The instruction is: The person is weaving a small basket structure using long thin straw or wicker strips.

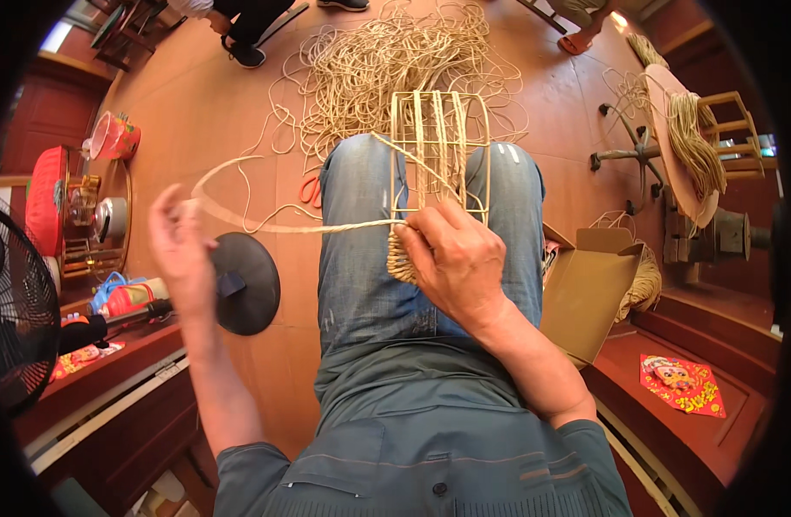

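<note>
At the frame [395, 140], cord [352, 228] is pinched by the right hand [456, 254] — left hand [184, 246] blurred, grip untellable. Wraps [400, 260] could be loosened by slack.

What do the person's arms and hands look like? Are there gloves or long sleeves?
No gloves! The left hand looks blurry, the right hand clearer, with five fingers each. I see no watch on either wrist. Short, dark grey-green sleeves leave the forearms bare.
</note>
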### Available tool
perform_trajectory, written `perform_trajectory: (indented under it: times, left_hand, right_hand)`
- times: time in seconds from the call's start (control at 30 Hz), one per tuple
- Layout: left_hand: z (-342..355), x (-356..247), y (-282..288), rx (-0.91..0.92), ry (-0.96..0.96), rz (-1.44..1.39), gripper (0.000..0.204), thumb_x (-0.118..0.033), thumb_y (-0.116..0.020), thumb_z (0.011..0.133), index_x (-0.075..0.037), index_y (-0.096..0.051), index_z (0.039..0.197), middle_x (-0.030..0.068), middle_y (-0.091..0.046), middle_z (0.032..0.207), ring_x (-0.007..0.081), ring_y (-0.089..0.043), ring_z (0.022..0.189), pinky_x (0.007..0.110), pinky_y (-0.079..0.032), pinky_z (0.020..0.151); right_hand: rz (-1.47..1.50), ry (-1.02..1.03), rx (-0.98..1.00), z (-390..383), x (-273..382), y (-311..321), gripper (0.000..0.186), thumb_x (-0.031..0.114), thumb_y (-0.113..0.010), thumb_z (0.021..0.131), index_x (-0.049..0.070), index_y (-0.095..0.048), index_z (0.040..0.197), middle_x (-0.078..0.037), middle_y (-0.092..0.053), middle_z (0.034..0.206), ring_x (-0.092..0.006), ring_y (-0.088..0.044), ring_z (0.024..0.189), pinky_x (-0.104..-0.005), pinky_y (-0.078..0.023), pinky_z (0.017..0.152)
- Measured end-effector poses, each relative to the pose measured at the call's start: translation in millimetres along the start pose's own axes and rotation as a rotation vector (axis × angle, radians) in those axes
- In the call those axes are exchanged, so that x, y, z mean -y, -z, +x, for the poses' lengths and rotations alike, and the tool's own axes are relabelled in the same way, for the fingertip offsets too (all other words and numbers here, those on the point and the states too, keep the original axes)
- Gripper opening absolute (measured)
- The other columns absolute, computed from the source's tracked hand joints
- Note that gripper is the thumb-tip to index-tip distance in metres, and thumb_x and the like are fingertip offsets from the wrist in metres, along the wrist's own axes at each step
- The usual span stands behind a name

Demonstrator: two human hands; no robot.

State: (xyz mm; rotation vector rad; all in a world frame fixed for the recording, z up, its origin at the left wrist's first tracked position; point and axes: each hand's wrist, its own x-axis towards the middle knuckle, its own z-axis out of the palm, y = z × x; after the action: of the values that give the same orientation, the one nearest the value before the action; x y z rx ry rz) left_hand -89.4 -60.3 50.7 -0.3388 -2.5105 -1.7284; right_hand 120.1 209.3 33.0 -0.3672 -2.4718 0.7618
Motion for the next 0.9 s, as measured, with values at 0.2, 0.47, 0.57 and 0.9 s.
perform_trajectory:
  times: [0.2, 0.47, 0.57, 0.9]
  left_hand:
    - [-101, -31, -96, 0.483, -0.047, -0.024, 0.016, -0.003, -0.072, 0.104, -0.003, -0.078, 0.119, 0.0069, -0.075, 0.101, 0.0149, -0.071, 0.088, 0.029, -0.056, 0.077]
    - [-120, -18, -125, 0.402, -0.551, 0.141, 0.034, 0.005, -0.073, 0.097, -0.005, -0.074, 0.129, 0.012, -0.074, 0.109, 0.0322, -0.075, 0.094, 0.042, -0.061, 0.083]
    - [-118, -20, -123, 0.437, -0.685, 0.275, 0.038, 0.001, -0.071, 0.095, -0.006, -0.073, 0.132, 0.0103, -0.072, 0.111, 0.0292, -0.073, 0.092, 0.041, -0.061, 0.082]
    - [-103, -27, -122, 0.554, -0.789, 0.586, 0.041, -0.009, -0.068, 0.094, -0.01, -0.069, 0.136, 0.0092, -0.065, 0.111, 0.0267, -0.066, 0.091, 0.039, -0.057, 0.08]
  right_hand:
    - [0.004, -0.085, 0.044, 1, 2, 5, 0.015, 0.018, -0.086, 0.095, 0.01, -0.074, 0.092, -0.007, -0.068, 0.084, -0.0294, -0.071, 0.071, -0.0433, -0.055, 0.063]
    - [0.053, -0.098, 0.026, 1, -5, 2, 0.013, 0.011, -0.085, 0.096, 0.007, -0.073, 0.097, -0.008, -0.072, 0.087, -0.0259, -0.072, 0.067, -0.0393, -0.056, 0.062]
    - [0.17, -0.174, 0.003, 1, -6, 2, 0.012, 0.006, -0.084, 0.095, 0.006, -0.075, 0.103, -0.008, -0.073, 0.087, -0.0226, -0.068, 0.065, -0.0365, -0.055, 0.061]
    - [0.091, 0.055, 0.044, -13, -11, 7, 0.018, 0.005, -0.079, 0.094, 0.006, -0.076, 0.112, -0.012, -0.068, 0.1, -0.033, -0.07, 0.093, -0.0438, -0.057, 0.082]
